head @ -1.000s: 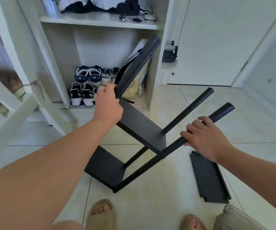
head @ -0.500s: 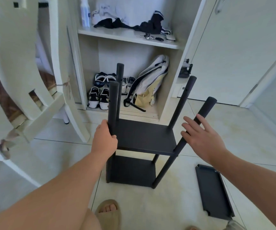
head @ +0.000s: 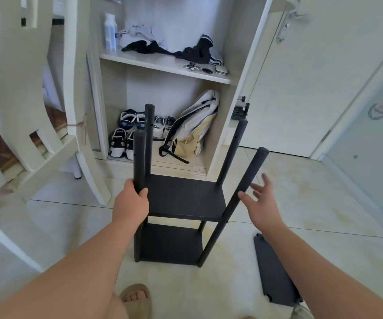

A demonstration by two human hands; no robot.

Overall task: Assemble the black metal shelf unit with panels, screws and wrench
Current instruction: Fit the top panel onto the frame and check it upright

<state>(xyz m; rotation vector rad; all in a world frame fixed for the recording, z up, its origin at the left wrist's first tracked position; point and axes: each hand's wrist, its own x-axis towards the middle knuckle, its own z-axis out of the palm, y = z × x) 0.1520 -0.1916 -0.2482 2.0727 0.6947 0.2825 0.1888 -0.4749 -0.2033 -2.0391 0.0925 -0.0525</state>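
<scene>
1. Head view, progress: the shelf unit (head: 209,203) stands upright on the floor (head: 312,203), in front of an open cupboard (head: 243,88). An upper panel (head: 181,194) and a lower panel (head: 171,245) are already fixed between the poles. I judge that the top level is still to do, because the pole tops are bare and a loose panel (head: 275,272) lies flat on the floor, right of the unit.
2. Head view, hands: the left hand (head: 130,203) grips the front-left pole (head: 140,157), fingers curled round it. The right hand (head: 262,203) has its fingers spread wide and holds nothing. It is just beside the front-right pole (head: 248,180); I cannot tell if it touches.
3. Head view, count: four poles, two fixed panels, one loose panel, two hands. No screws and no wrench are visible.
</scene>
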